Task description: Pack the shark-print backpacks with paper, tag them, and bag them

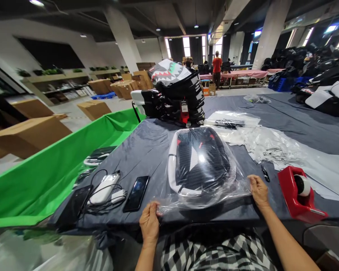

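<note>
A black bag with white edging and small red marks (202,160) lies inside a clear plastic bag (211,197) on the dark cloth of the table. My left hand (150,222) pinches the near left corner of the plastic. The near right corner is gripped by my right hand (259,190). Between my hands the plastic's open-looking edge is stretched along the front of the table. Behind the wrapped bag stands a stack of black and white bags (183,94) with a red tag.
A red tape dispenser (302,195) and a black marker (265,174) are at the right. Phone (136,193), white power bank (104,188) and cables lie left. Plastic bags (271,145) spread behind right. Green cloth (59,162) borders the left side. A person in red (217,67) stands far back.
</note>
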Tool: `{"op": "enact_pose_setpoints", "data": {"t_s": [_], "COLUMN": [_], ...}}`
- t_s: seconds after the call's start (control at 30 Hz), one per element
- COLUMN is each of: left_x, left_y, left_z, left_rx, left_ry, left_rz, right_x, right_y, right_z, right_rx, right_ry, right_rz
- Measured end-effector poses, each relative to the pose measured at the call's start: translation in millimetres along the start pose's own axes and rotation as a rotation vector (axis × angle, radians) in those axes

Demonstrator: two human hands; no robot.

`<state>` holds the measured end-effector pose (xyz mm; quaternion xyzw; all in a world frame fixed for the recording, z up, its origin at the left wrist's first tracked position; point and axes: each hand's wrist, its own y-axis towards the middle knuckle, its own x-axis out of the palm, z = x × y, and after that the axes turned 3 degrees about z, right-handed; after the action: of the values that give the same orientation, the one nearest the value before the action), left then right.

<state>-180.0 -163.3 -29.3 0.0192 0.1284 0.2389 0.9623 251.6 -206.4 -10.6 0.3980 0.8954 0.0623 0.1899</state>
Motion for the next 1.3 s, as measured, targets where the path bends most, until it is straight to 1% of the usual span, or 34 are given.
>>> {"op": "enact_pose_setpoints", "data": {"t_s": [0.07,0.1,0.13,0.17,0.2,0.27,0.3,0.33,0.37,0.4,0.43,0.47,0.5,0.53,0.6,0.7,0.77,0.83,0.9,0.97,1.0,1.07,1.17,1.23,1.3], "left_x": [4.6,6.8,9.0,11.4,14.4,22.8,28.6,35.2,42.4,49.6,56.5,62.5,67.2,70.5,73.0,70.8,70.4,73.4,79.6,86.8,89.9,94.0,94.8,93.7,92.7], "left_y": [3.8,5.4,6.1,5.6,3.5,-6.5,-13.9,-22.3,-31.1,-39.6,-47.0,-53.0,-57.2,-59.6,-59.5,-50.5,-41.0,-29.6,-17.4,-6.7,-2.8,1.5,0.1,-2.9,-5.2], "left_z": [2.6,4.8,8.0,12.5,18.3,34.0,43.2,52.9,62.5,71.3,78.9,84.8,88.9,91.2,91.5,90.2,93.6,100.5,107.6,111.7,112.3,110.9,106.7,105.0,104.4], "left_rx": [-0.048,-0.05,-0.022,0.044,0.147,0.437,0.609,0.784,0.947,1.082,1.177,1.227,1.238,1.225,1.189,1.163,1.116,0.976,0.768,0.598,0.551,0.52,0.525,0.53,0.53], "left_ry": [0.097,0.155,0.217,0.282,0.342,0.422,0.435,0.437,0.436,0.436,0.438,0.445,0.454,0.465,0.472,0.442,0.404,0.371,0.347,0.319,0.306,0.285,0.289,0.308,0.325], "left_rz": [-0.053,-0.065,-0.052,-0.006,0.07,0.216,0.231,0.189,0.096,-0.025,-0.149,-0.254,-0.326,-0.368,-0.409,-0.467,-0.557,-0.691,-0.828,-0.921,-0.95,-0.971,-0.942,-0.922,-0.918], "right_x": [2.6,3.0,3.0,2.6,1.9,0.2,-0.6,-1.3,-2.0,-2.5,-3.1,-3.6,-4.1,-4.5,-5.1,-5.5,-5.8,-6.1,-5.2,-2.0,0.4,5.5,5.7,-7.2,-34.8], "right_y": [0.4,0.0,-0.6,-1.4,-2.1,-3.2,-3.5,-3.7,-3.7,-3.7,-3.8,-3.8,-3.8,-3.9,-4.2,-5.1,-5.3,-4.0,-0.4,5.5,8.8,14.8,19.1,18.1,14.7], "right_z": [4.6,6.0,6.6,6.4,5.4,1.8,-0.3,-2.3,-4.0,-5.3,-6.3,-7.0,-7.5,-8.0,-9.0,-9.6,-8.5,-6.0,-2.7,0.2,1.3,2.6,1.6,-1.4,-6.5], "right_rx": [0.012,0.02,0.027,0.028,0.022,-0.003,-0.014,-0.021,-0.023,-0.022,-0.021,-0.021,-0.023,-0.025,-0.032,-0.036,-0.032,-0.02,-0.001,0.018,0.026,0.041,0.086,0.131,0.129], "right_ry": [-0.006,-0.013,-0.024,-0.04,-0.058,-0.085,-0.091,-0.097,-0.102,-0.107,-0.113,-0.118,-0.12,-0.121,-0.121,-0.116,-0.108,-0.1,-0.099,-0.106,-0.109,-0.11,-0.112,-0.112,-0.129], "right_rz": [0.015,0.013,0.008,0.004,0.003,0.005,0.008,0.011,0.011,0.011,0.01,0.011,0.009,0.008,0.003,-0.008,-0.014,-0.018,-0.039,-0.083,-0.11,-0.157,-0.21,-0.224,-0.177]}}
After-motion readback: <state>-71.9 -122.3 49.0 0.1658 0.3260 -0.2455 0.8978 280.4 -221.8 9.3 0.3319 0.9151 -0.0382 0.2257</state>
